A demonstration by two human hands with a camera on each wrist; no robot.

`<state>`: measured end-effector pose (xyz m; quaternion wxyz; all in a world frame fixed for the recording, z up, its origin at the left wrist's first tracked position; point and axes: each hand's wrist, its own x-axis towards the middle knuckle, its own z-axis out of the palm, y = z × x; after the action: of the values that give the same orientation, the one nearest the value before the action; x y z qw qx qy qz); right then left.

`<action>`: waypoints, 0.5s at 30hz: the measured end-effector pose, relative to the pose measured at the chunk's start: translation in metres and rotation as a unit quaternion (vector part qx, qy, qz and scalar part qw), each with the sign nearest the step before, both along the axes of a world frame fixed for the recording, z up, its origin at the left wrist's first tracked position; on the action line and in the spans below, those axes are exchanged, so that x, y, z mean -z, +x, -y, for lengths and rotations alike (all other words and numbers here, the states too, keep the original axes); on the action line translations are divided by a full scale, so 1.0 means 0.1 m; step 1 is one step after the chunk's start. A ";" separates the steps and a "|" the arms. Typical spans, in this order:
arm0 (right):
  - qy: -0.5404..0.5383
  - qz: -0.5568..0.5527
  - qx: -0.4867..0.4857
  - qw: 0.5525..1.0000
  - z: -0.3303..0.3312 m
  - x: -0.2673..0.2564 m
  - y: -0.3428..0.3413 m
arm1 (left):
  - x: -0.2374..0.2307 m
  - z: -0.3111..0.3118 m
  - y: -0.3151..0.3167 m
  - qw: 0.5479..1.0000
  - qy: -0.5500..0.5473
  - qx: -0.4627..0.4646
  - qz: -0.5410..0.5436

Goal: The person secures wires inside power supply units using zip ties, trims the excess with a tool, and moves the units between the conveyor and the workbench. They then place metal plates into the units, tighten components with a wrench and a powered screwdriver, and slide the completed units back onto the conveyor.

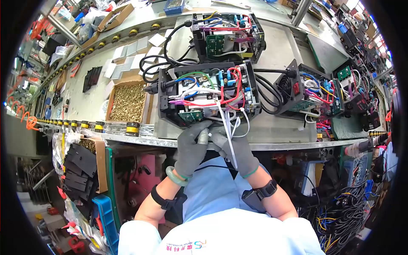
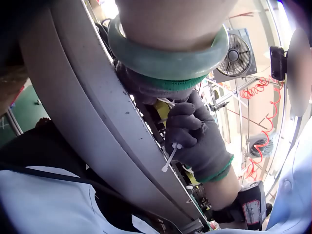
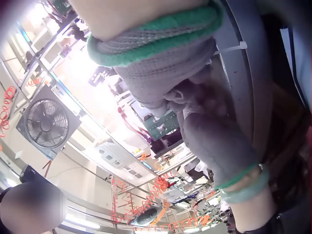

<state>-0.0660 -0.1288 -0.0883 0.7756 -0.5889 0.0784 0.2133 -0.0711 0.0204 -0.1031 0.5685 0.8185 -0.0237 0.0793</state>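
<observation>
At the bench edge both grey-gloved hands meet, just below an open black device (image 1: 208, 95) full of wires and boards. My right hand (image 1: 238, 153) is curled round white cable ties (image 1: 230, 142); in the left wrist view a tie end (image 2: 169, 158) pokes out beneath the curled fingers of the right hand (image 2: 197, 141). My left hand (image 1: 191, 148) has thumb and fingers bent at a small white tie piece beside the right fingertips. Its fingertips are partly hidden in the right wrist view, where the left hand (image 3: 217, 144) touches the right hand (image 3: 161, 68).
Another open device (image 1: 229, 38) stands behind, and one more (image 1: 308, 89) to the right, with black power cords between. On the left are a box of brass-coloured parts (image 1: 127, 102), black plates (image 1: 92, 79) and metal heat sinks (image 1: 127, 53). A metal bench edge (image 1: 157, 143) runs in front.
</observation>
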 end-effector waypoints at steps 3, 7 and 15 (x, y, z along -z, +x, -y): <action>0.004 -0.002 0.008 1.000 -0.03 -0.02 -0.01 | 0.03 -0.02 -0.01 1.000 0.017 0.013 0.010; -0.040 0.033 -0.001 0.999 -0.05 0.00 0.01 | 0.02 -0.01 0.00 1.000 0.021 0.013 0.020; -0.342 0.323 0.111 0.875 -0.26 0.33 0.03 | 0.41 -0.22 -0.10 0.997 0.057 0.047 0.025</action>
<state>-0.0630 -0.1030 -0.1211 0.5261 -0.8413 -0.0439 -0.1162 -0.0809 0.0429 -0.1438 0.5230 0.8455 -0.0808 0.0719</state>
